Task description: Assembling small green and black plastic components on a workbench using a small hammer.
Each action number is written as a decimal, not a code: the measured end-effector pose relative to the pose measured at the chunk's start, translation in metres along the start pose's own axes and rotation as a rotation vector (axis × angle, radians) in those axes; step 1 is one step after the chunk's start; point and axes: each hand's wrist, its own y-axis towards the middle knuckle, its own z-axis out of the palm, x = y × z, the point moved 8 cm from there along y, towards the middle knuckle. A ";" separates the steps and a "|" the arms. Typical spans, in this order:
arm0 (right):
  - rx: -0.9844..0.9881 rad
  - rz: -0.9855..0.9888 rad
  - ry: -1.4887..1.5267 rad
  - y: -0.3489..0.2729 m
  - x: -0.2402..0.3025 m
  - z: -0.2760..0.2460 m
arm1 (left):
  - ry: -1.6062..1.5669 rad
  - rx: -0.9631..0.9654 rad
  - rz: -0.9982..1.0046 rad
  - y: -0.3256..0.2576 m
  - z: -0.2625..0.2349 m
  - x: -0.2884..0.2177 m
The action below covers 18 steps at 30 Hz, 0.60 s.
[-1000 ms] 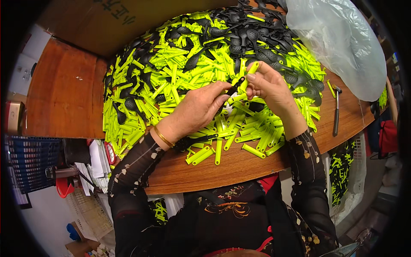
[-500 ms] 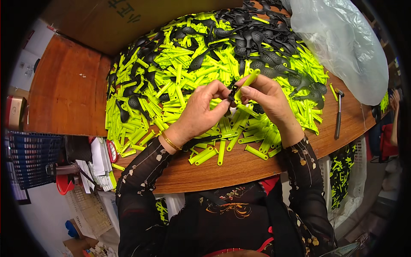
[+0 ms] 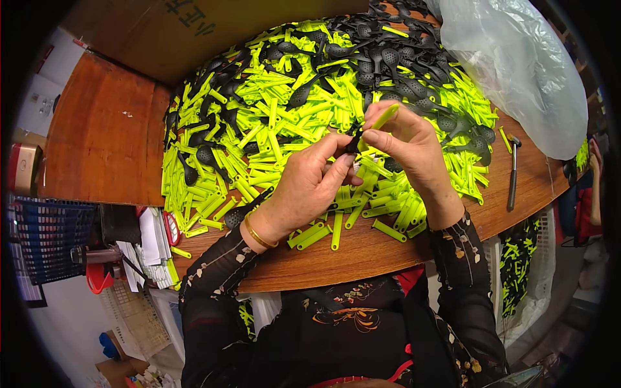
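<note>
My left hand (image 3: 310, 178) is closed, its thumb and fingers pinching the narrow black end of a perforated spoon (image 3: 237, 217). The spoon's bowl shows beyond my left wrist, in line with that end; my palm hides the stretch between. Just to the right, my right hand (image 3: 409, 142) is closed on a lime-green plastic handle (image 3: 387, 118), which tilts up between thumb and fingers. The black end and the handle's lower end meet between my fingertips; whether they are joined I cannot tell. Below and around both hands lies a heap of loose green handles (image 3: 259, 116).
Many black perforated spoons (image 3: 390, 57) lie at the far side of the wooden table (image 3: 310, 262). A cardboard box (image 3: 142, 39) stands far left, a translucent plastic bag (image 3: 517, 71) far right. A small hammer (image 3: 513, 171) rests near the right edge. Papers (image 3: 150, 239) and a blue basket (image 3: 48, 239) are left.
My left hand has turned slightly and shifted down, and a black spoon bowl now shows beside its wrist. My right hand has tipped the green handle, and its fingers have closed further over it.
</note>
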 end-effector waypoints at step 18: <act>-0.036 0.105 0.297 -0.003 -0.011 0.004 | 0.071 0.003 -0.015 -0.001 0.003 -0.008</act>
